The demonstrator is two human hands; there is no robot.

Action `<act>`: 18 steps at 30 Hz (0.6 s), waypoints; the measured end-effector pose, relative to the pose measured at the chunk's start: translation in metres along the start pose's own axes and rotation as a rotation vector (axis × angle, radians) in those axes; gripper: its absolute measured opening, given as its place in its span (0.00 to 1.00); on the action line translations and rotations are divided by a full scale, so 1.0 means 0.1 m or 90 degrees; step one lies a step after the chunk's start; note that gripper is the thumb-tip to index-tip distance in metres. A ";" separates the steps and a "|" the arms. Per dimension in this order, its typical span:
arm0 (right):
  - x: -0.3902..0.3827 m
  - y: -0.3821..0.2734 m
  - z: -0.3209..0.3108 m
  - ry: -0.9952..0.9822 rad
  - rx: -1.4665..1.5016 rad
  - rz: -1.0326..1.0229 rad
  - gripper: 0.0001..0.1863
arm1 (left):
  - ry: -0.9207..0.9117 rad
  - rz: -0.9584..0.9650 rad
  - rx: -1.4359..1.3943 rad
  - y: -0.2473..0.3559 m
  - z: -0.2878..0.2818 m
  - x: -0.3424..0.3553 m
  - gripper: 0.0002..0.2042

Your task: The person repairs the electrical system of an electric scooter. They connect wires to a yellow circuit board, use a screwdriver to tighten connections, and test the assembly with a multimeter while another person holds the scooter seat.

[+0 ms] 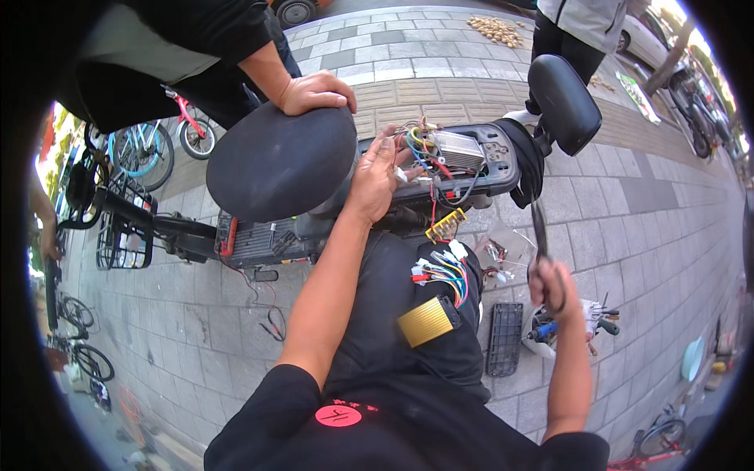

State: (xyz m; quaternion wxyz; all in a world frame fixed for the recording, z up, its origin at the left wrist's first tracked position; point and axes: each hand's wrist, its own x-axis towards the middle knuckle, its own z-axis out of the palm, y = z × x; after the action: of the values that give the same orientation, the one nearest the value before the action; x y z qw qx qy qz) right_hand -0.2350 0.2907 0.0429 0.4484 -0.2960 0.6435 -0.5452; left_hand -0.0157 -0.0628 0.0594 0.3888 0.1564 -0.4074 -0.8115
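My left hand (375, 177) is at the open compartment of an electric scooter (503, 157), its fingers closed around part of a bundle of coloured wires (420, 145). Beside the wires a silver finned controller (458, 151) rests in the compartment. My right hand (554, 286), off to the right above the paving, grips a long dark tool (539, 228) with a looped handle; motion blur hides its exact kind. On my thigh lies a gold finned controller (428, 322) with its multicoloured wires and white plugs (444, 275). A yellow connector strip (446, 225) hangs by the scooter's side.
Another person's hand (318, 93) rests on the round black seat (283, 165). A black plastic cover (504, 339) lies on the paving near a holder of hand tools (542, 334) and a plastic bag of small parts (503, 251). A red-edged meter (227, 235) sits on the footboard.
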 end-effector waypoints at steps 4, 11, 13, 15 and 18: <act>-0.62 1.64 -0.09 0.244 -0.182 0.312 0.27 | -0.034 -0.012 0.089 -0.04 -0.17 -0.03 0.16; -1.72 4.12 0.31 0.279 -0.207 0.536 0.21 | -0.035 0.042 0.020 -0.12 -0.24 -0.21 0.14; -1.91 4.77 0.18 0.125 -0.488 0.493 0.25 | -0.028 0.045 0.010 -0.15 -0.33 -0.31 0.14; -1.99 5.07 0.35 0.225 -0.398 0.481 0.25 | -0.037 0.057 0.049 -0.10 -0.15 -0.28 0.13; -1.90 4.82 0.43 0.195 -0.463 0.468 0.22 | -0.024 0.083 0.054 -0.14 -0.05 -0.31 0.13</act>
State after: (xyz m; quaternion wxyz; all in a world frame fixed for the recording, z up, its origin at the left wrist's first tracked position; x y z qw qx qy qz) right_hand -0.0636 0.5485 -0.3752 0.3791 -0.1043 0.9100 -0.1314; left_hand 0.0001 -0.0371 0.0428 0.4262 0.1303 -0.4580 -0.7692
